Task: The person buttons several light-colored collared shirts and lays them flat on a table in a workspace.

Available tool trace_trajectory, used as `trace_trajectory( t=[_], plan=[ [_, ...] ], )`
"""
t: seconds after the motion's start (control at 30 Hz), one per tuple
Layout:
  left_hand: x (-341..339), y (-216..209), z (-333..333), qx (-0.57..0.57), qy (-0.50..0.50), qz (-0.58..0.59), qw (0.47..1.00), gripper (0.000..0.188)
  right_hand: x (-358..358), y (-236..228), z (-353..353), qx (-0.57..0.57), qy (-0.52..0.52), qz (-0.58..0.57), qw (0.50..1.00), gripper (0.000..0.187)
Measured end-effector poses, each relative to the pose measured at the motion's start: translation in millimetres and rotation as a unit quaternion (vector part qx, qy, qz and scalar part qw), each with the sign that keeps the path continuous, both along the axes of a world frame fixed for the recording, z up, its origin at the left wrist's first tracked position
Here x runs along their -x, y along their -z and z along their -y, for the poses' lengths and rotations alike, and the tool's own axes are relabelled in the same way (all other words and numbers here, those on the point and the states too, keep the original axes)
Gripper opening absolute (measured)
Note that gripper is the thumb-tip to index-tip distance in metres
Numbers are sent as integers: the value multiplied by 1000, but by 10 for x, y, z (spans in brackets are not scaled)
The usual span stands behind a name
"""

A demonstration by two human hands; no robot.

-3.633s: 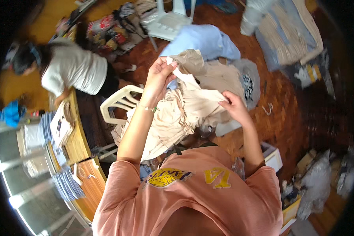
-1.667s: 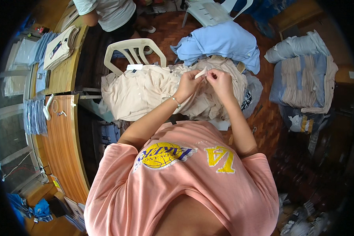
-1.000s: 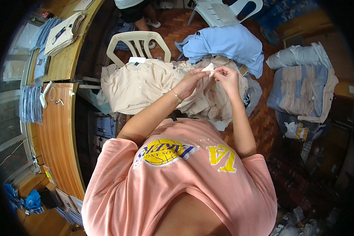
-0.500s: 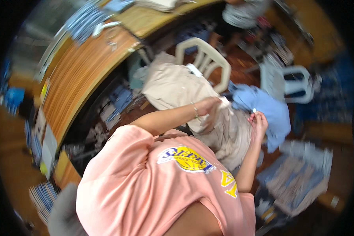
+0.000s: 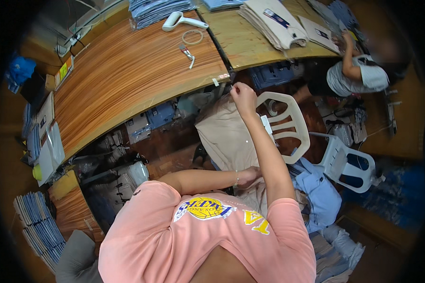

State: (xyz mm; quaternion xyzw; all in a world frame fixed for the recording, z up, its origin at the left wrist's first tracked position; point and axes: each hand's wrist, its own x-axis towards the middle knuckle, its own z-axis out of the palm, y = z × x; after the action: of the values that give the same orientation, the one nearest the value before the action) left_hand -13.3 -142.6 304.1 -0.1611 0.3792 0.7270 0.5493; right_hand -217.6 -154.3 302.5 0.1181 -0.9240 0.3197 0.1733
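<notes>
My right hand (image 5: 243, 98) reaches up to the front edge of the wooden table (image 5: 141, 61), fingers curled in; whatever they hold, if anything, is hidden. Small pale stickers (image 5: 216, 82) are on the table edge just left of it. Low in front of my chest, my left hand (image 5: 248, 176) is closed on a beige garment (image 5: 255, 191), its fingertips partly hidden behind my right forearm. More beige garments (image 5: 226, 132) hang over the white plastic chair (image 5: 295, 122). Light blue garments (image 5: 316, 193) lie heaped to the right of my right arm.
On the table lie a white-handled lint roller (image 5: 184, 21), a tape ring (image 5: 192, 37) and a small tool (image 5: 187, 56). Folded beige garments (image 5: 271, 23) are stacked behind. A co-worker (image 5: 363, 75) handles packets at far right, beyond a pale blue chair (image 5: 347, 162).
My right hand has moved up and left, from beside the blue garments to the table edge. My left hand is now lower, near my chest. The view has swung toward the table.
</notes>
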Motion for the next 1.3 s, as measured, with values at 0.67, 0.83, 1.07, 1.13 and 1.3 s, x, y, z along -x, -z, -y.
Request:
trace_trajectory(
  t=[0.67,0.83,1.07,1.13,1.3],
  plan=[
    [242,982,97,58,101,-139,983,18,186,1,528,-320,-146,63,934,33],
    [183,924,-47,47,101,-178,978,17,-21,-467,35,-100,-79,214,969,42],
    [95,531,-505,-63,166,-248,952,17,-1678,-257,-1973,295,-16,416,860,38],
    [128,70,-581,-142,193,-302,923,19,-2346,-148,-2354,424,57,476,769,46],
    [411,-921,-872,-177,306,-440,826,17,-3542,563,-2874,335,42,464,819,48]
  ],
)
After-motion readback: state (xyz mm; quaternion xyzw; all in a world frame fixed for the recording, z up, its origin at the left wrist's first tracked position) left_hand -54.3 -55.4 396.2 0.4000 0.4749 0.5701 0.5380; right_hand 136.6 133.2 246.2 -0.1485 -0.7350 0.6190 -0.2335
